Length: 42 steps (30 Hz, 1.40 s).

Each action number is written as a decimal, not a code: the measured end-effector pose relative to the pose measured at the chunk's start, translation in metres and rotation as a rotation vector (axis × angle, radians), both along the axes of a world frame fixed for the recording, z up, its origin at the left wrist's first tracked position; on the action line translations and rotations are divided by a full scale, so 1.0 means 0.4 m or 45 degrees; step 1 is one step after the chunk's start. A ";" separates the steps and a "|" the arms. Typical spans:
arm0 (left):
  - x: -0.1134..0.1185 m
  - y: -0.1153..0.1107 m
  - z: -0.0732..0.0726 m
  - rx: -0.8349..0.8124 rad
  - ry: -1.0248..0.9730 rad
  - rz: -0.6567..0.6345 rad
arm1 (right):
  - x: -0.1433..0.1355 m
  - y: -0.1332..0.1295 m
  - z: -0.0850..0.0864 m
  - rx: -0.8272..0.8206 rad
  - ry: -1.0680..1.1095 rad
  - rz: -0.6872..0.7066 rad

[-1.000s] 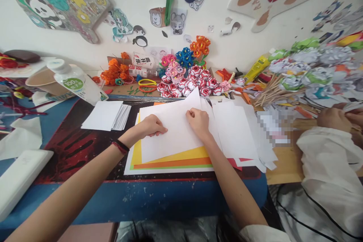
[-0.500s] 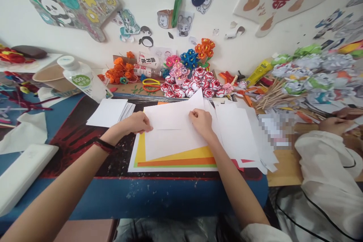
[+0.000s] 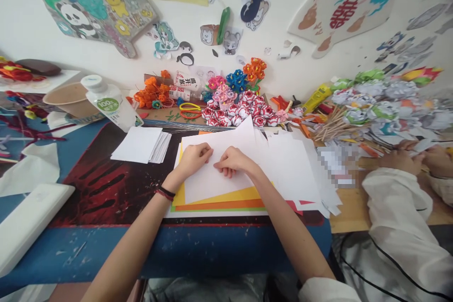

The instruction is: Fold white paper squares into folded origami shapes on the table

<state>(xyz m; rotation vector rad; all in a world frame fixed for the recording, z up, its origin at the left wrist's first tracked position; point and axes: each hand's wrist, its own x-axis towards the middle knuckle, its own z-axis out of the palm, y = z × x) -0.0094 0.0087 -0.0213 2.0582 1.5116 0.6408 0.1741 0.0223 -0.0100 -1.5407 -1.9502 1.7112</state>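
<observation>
Overlapping white sheet [image 3: 208,181]: right hand [image 3: 233,160], hold unclear.

On my left wrist [image 3: 172,180] I am wearing a bracelet [image 3: 165,192] of slim bands, showing dark red and near black. Beyond the bracelet my left hand [image 3: 196,159] is showing bare; well to the bracelet's right, a loose off-white sleeve [image 3: 327,289] is circling my right arm [image 3: 283,226].

A white-capped bottle [image 3: 112,106] stands beside a tan bowl [image 3: 67,98] while a panda-painted board [image 3: 95,7] hangs above.
</observation>
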 end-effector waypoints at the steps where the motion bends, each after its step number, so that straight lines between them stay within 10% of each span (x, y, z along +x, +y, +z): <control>1: -0.004 0.000 -0.005 0.005 -0.015 -0.005 | 0.000 0.005 -0.002 -0.031 0.011 0.003; 42: -0.015 -0.007 -0.022 0.034 -0.080 -0.020 | 0.325 0.012 0.032 -0.201 -0.274 -0.313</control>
